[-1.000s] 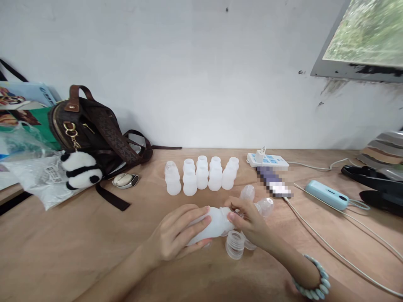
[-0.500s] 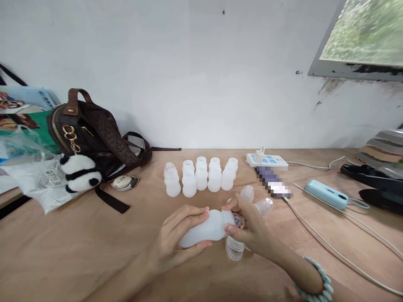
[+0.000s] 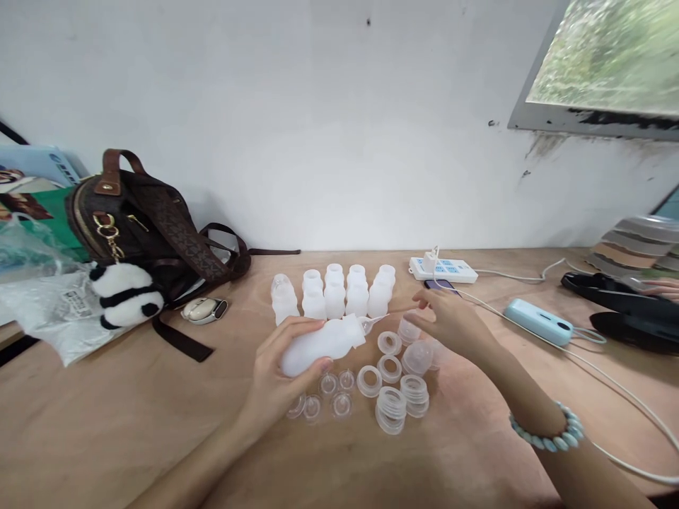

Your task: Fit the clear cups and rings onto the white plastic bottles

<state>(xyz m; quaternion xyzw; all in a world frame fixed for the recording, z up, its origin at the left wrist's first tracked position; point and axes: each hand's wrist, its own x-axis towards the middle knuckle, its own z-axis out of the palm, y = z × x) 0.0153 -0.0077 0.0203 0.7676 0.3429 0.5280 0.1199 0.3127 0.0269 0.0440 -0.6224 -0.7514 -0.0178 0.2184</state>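
At the far left of the surface lie a plastic bag, a brown handbag with a panda charm and a small pale device; none of it crowds the work, so it may stay where it lies. The left hand wraps the squeeze bottle about its belly, thumb on top and fingers curled under, and holds it on its side above the surface with its nozzle pointing right; the grip looks best kept light, since a soft bottle would buckle if squeezed hard. Behind it stand five small bottles in a row; below lie clear caps and threaded rings, loose and near at hand. The right hand hovers just past the nozzle tip with its fingers drawn together; whether they pinch anything I cannot tell; any part brought to the nozzle would probably go on best square to it. Further right lie a power strip, a phone and a blue power bank with its cables.
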